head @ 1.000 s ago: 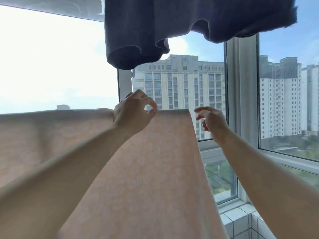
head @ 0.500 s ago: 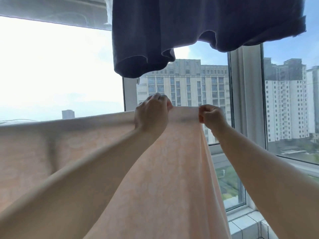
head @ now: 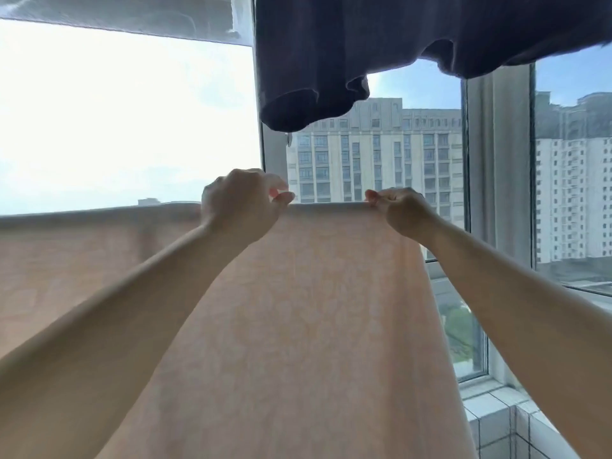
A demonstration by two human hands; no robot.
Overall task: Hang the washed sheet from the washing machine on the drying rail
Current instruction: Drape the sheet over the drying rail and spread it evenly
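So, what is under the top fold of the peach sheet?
Nothing shows there: the peach sheet covers whatever carries it. Both hands, left and right, pinch the fold, and no rail can be seen.

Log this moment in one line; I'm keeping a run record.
left hand: pinches sheet top edge | right hand: pinches same edge | dark garment: overhead

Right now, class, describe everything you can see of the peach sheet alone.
The peach sheet looks like thin woven cloth with a faint pale pattern. It hangs in a broad, smooth fall from a straight top fold, running off the left edge. The left hand and right hand pinch that fold near its right end. The rail itself is hidden.
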